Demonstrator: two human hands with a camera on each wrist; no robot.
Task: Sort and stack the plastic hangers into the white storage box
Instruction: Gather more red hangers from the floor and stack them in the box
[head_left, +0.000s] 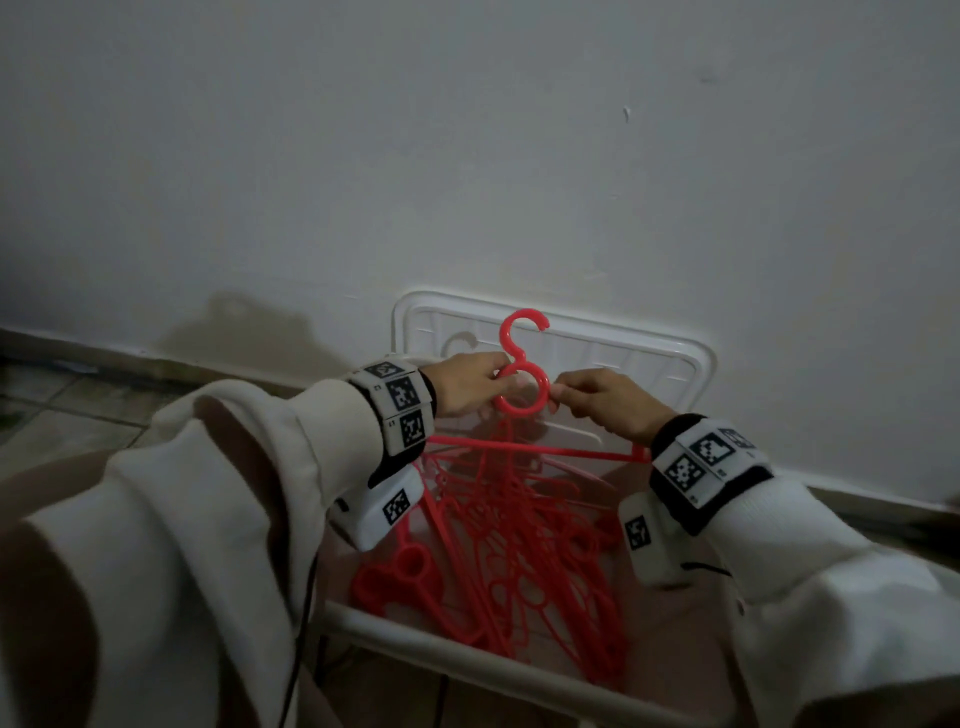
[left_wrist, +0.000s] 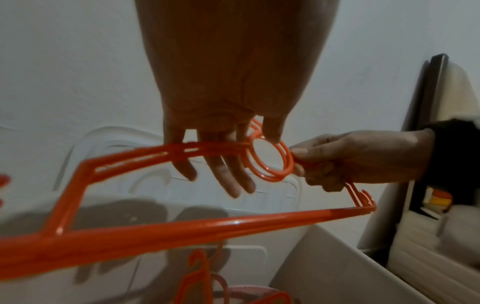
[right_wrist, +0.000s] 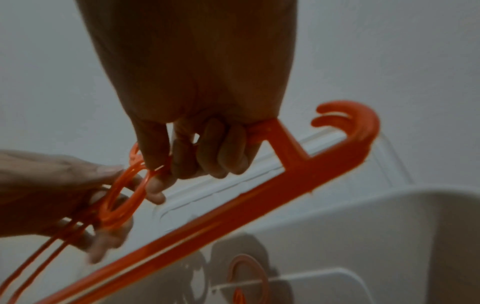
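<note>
Red-orange hangers (head_left: 519, 545); white box (head_left: 415, 636); white wall (head_left: 467, 156); cream sleeves (head_left: 218, 493); black-white checker-marked wristbands (head_left: 397, 400).

Head view looks down from above; both close wrist views share the hanger (left_wrist: 269, 162).

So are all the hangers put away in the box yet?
Mostly: a heap of red plastic hangers already lies in the white storage box. The left hand and right hand hold the red ring-necked hanger above it, not yet laid down.

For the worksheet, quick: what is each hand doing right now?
Left hand: holding the hangers at the ring's left side.
Right hand: gripping the same hangers just right of the ring.
</note>
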